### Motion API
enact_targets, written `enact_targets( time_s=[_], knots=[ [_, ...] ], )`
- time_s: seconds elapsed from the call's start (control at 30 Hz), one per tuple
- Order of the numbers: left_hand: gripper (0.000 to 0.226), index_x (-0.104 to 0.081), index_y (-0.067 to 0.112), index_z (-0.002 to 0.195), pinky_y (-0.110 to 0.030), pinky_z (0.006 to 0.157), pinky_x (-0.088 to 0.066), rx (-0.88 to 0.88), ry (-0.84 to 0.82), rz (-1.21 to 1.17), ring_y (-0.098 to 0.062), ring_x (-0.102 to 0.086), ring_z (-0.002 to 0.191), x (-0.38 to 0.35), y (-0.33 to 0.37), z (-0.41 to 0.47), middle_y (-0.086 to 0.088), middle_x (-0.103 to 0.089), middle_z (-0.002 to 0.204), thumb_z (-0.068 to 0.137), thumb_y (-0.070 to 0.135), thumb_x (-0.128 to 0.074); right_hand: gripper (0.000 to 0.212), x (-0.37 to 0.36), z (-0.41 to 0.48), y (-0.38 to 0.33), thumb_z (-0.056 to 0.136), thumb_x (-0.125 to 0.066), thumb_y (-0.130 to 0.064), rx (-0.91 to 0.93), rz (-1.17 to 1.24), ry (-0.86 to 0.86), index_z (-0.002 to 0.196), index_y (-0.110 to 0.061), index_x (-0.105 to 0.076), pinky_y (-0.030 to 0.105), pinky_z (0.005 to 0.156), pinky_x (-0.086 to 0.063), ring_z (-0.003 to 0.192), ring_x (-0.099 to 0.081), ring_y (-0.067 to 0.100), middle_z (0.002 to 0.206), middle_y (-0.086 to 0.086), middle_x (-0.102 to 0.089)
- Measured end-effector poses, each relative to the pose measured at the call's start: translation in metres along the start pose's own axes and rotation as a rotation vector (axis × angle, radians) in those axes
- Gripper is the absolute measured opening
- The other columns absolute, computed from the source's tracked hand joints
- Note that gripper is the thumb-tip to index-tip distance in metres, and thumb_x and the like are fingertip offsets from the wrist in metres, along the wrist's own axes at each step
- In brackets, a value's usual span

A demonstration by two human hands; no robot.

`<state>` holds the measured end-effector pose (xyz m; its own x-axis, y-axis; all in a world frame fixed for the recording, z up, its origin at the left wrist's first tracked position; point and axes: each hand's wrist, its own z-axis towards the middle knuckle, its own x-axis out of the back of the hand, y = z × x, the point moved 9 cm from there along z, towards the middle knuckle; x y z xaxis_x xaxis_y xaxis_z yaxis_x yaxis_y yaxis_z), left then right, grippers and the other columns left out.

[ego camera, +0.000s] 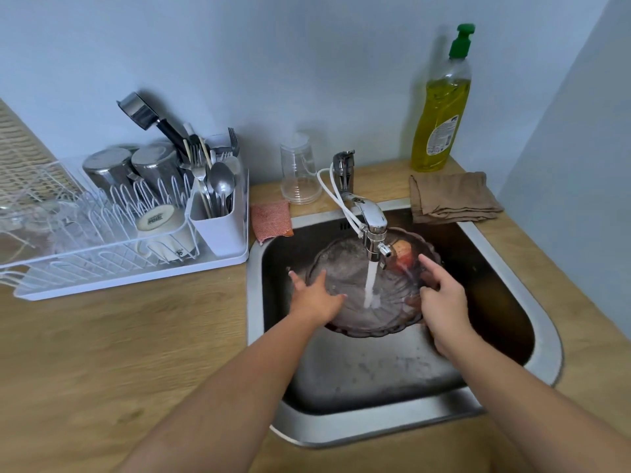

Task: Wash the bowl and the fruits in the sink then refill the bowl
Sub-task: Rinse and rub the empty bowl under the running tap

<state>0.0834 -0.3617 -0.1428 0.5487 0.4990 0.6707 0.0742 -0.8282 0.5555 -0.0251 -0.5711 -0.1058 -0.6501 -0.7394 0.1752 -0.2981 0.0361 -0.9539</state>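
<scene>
Glass bowl (358,302) sitting in the sink (375,377) under the running tap (370,227), left hand (316,298) spread flat on its 9 o'clock rim, right hand (440,295) at 3 o'clock — fingers loose, gripping nothing I can see, reddish fruit (403,257) behind the spout at 1 o'clock, kinda blurry.

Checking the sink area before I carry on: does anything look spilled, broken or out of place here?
Nothing stands out. The ribbed glass bowl sits under the running chrome tap, between the left hand and the right hand. The folded brown cloth slightly overhangs the steel sink's rim.
</scene>
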Motion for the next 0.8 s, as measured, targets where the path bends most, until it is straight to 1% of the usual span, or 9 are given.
enact_targets(
  time_s=[0.07,0.17,0.23,0.3,0.37,0.5,0.6,0.67,0.8],
  knots=[
    [0.075,-0.022,0.033,0.151,-0.037,0.114,-0.032,0.015,0.050,-0.129,-0.036,-0.026,0.143,0.006,0.000,-0.001,-0.015,0.010,0.160,0.089,0.026,-0.062,0.061,-0.005,-0.006,0.000,0.092,-0.037,0.012,-0.003,0.051,0.020,0.137,-0.027,-0.050,0.030,0.079,-0.056,0.101,-0.058,0.013,0.121,-0.009,-0.051],
    [0.073,-0.037,0.031,0.145,-0.043,0.098,-0.051,-0.047,0.086,-0.338,-0.032,-0.054,0.118,0.012,-0.010,-0.003,-0.012,-0.037,0.145,0.082,0.001,-0.059,0.060,-0.005,-0.005,-0.001,0.093,-0.036,0.012,0.021,0.075,0.024,0.137,-0.027,-0.050,0.023,0.074,-0.052,0.091,-0.055,0.005,0.129,-0.006,-0.051],
    [0.072,-0.041,0.030,0.142,-0.043,0.080,-0.059,0.053,-0.042,-0.589,-0.028,-0.060,0.102,0.001,-0.020,-0.010,-0.005,-0.047,0.130,0.084,-0.010,-0.054,0.060,-0.008,-0.005,0.002,0.093,-0.037,0.012,0.026,0.078,0.019,0.137,-0.028,-0.050,0.025,0.079,-0.053,0.105,-0.054,0.011,0.136,-0.002,-0.051],
    [0.073,-0.041,0.027,0.142,-0.037,0.066,-0.061,0.114,-0.126,-0.696,-0.027,-0.061,0.096,-0.005,-0.024,-0.018,-0.007,-0.048,0.130,0.084,-0.014,-0.057,0.061,-0.012,-0.005,0.012,0.093,-0.038,0.011,0.011,0.115,0.004,0.137,-0.030,-0.049,0.039,0.092,-0.054,0.119,-0.053,0.018,0.139,0.001,-0.051],
    [0.078,-0.039,0.024,0.145,-0.032,0.060,-0.061,0.093,-0.100,-0.666,-0.026,-0.059,0.097,-0.001,-0.027,-0.019,-0.010,-0.047,0.135,0.081,-0.013,-0.064,0.065,-0.017,-0.005,0.023,0.092,-0.042,0.011,-0.008,0.143,-0.040,0.139,-0.033,-0.045,0.050,0.098,-0.050,0.125,-0.052,0.023,0.140,0.003,-0.051],
    [0.093,-0.035,0.024,0.147,-0.033,0.068,-0.062,0.037,-0.018,-0.556,-0.027,-0.057,0.110,0.021,-0.034,-0.020,-0.007,-0.048,0.138,0.070,-0.005,-0.079,0.087,-0.034,-0.012,0.043,0.085,-0.058,0.008,-0.055,0.033,-0.168,0.147,-0.042,-0.022,0.053,0.092,-0.052,0.125,-0.050,0.023,0.145,-0.004,-0.043],
    [0.096,-0.032,0.024,0.149,-0.032,0.072,-0.061,-0.003,0.020,-0.390,-0.024,-0.057,0.107,0.044,-0.031,-0.023,-0.006,-0.047,0.140,0.070,0.000,-0.081,0.107,-0.049,-0.024,0.053,0.080,-0.067,0.003,-0.161,-0.082,-0.267,0.149,-0.044,0.001,0.040,0.065,-0.058,0.100,-0.058,0.022,0.132,-0.009,-0.037],
    [0.096,-0.032,0.024,0.149,-0.033,0.071,-0.061,-0.027,0.037,-0.301,-0.022,-0.057,0.098,0.059,-0.025,-0.025,-0.008,-0.047,0.140,0.070,0.000,-0.081,0.116,-0.060,-0.033,0.061,0.077,-0.072,-0.001,-0.243,-0.123,-0.317,0.148,-0.040,0.011,0.034,0.057,-0.054,0.085,-0.060,0.023,0.126,-0.006,-0.038],
    [0.097,-0.029,0.023,0.150,-0.023,0.054,-0.059,-0.083,0.029,-0.110,-0.024,-0.058,0.091,0.088,-0.003,-0.033,-0.008,-0.046,0.142,0.071,-0.002,-0.080,0.115,-0.086,-0.048,0.070,0.073,-0.075,0.002,-0.366,-0.032,-0.367,0.148,-0.038,0.003,0.026,0.045,-0.049,0.067,-0.061,0.020,0.121,0.007,-0.055]
  ],
)
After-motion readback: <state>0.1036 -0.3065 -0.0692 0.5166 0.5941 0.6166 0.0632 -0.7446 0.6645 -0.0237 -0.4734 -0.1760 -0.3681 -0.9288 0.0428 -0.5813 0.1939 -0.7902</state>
